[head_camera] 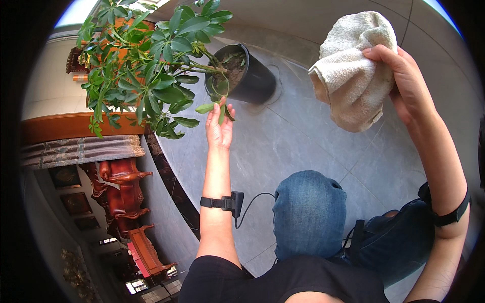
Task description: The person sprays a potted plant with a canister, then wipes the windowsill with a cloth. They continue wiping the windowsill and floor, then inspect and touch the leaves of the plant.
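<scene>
My left hand [221, 127] holds a leaf cluster [221, 113] between thumb and fingers, at the end of a thin stem close to the pot. Above and to the left spreads a leafy green potted plant [166, 85], its stems leaning left out of a black plastic pot [257, 77] with soil in it. My right hand [403, 79] pinches a cream terry cloth [354, 75], which hangs in loose folds at the upper right, away from the leaves. Part of the right fingers is hidden behind the cloth.
Grey floor tiles [303, 140] lie under the pot, beside a pale tiled wall. My knee in blue jeans [310, 216] is below the hands. A cable runs from the strap device [237, 203] on my left forearm. At left are a curtain [83, 149] and red-brown wooden furniture [125, 189].
</scene>
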Action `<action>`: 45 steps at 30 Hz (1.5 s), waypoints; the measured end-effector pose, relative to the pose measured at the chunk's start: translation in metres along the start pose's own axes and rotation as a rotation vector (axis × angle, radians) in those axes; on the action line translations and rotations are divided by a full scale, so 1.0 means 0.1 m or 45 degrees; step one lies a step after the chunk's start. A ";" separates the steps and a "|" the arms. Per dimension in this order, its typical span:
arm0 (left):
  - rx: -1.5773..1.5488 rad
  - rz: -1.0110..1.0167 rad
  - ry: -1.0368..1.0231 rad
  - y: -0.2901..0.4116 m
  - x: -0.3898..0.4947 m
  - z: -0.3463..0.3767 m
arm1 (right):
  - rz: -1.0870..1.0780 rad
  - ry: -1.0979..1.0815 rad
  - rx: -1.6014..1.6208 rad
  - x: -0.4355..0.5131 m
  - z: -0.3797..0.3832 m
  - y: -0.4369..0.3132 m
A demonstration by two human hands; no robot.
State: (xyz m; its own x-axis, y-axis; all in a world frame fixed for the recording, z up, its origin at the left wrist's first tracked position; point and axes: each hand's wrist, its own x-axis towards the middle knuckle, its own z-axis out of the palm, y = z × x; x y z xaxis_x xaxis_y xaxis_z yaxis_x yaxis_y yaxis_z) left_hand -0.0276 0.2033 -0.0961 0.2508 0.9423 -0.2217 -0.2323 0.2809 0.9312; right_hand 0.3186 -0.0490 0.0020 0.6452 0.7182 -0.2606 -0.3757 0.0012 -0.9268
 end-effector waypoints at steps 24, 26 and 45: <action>0.220 0.179 0.001 0.00 -0.04 0.02 | -0.001 -0.008 0.001 0.03 -0.01 0.05; 0.230 0.187 0.006 0.00 -0.04 0.02 | 0.003 -0.017 0.004 0.04 -0.01 0.05; 0.623 0.616 0.288 0.11 -0.30 0.00 | -0.011 -0.012 0.015 0.04 -0.04 0.04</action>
State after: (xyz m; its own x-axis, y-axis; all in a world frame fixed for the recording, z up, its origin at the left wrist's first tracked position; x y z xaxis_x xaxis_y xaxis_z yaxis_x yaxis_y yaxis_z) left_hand -0.0376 0.1779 -0.0788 0.0135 0.9700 0.2428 0.1921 -0.2408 0.9514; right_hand 0.3220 -0.0490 -0.0042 0.6423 0.7245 -0.2501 -0.3781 0.0157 -0.9256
